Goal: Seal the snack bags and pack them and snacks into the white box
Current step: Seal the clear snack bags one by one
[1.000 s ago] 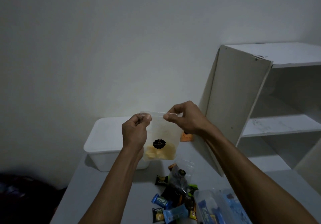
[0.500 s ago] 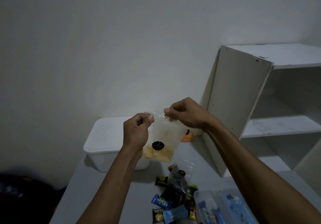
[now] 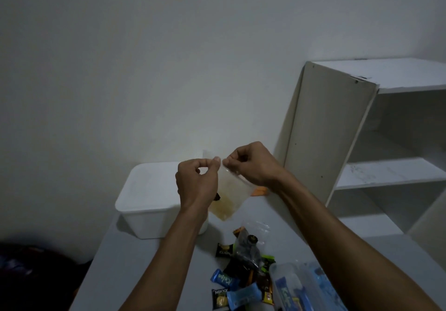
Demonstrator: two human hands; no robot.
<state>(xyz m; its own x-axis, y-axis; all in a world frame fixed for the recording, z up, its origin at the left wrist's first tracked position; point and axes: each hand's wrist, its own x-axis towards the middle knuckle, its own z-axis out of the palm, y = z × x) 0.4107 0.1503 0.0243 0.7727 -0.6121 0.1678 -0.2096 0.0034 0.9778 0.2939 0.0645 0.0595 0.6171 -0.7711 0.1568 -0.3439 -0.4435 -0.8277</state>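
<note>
You have one view only, a wide-angle camera worn on your head, looking forward and down along your forearms. It sits close over the grey table (image 3: 149, 257), whose near edge is cut off at 6 o'clock. The bare wall (image 3: 169, 69) fills the upper half toward 12 o'clock. The white shelf unit (image 3: 330, 127) stands at 3 o'clock, bowed by the lens.

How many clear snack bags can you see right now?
2. One clear snack bag with yellow chips is held up by both hands above the table; another lies in the snack pile. More may be hidden there.
</note>
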